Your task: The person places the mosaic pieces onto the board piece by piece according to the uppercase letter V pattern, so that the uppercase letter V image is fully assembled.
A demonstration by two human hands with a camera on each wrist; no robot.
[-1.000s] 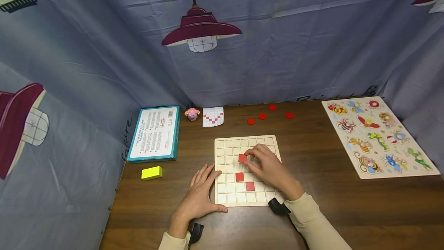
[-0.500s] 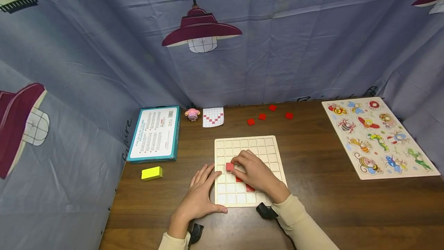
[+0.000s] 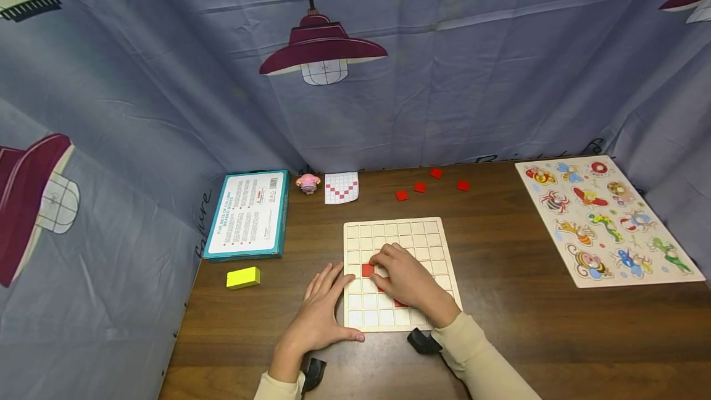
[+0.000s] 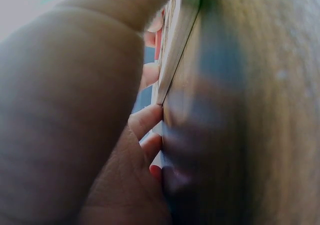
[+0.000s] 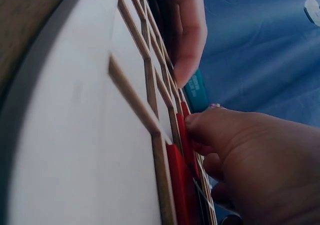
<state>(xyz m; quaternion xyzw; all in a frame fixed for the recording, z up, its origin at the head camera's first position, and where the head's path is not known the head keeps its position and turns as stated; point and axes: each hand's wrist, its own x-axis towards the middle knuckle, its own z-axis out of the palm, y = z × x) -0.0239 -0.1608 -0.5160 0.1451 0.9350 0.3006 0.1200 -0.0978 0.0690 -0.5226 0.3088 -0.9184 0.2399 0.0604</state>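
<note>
Two hands at work: left hand, fingers flat, steadies the grid board; right hand fingers pinch a red tile into its cell.

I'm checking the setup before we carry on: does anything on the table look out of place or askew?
Nothing stands out. The grid board lies flat and square under both hands, four spare red tiles lie loose beyond it, and the animal puzzle looks complete.

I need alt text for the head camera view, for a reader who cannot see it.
A person's right hand presses a red tile into a wooden grid board on a brown table, while the left hand lies flat against the board's left edge. Four loose red tiles lie behind the board.
</note>
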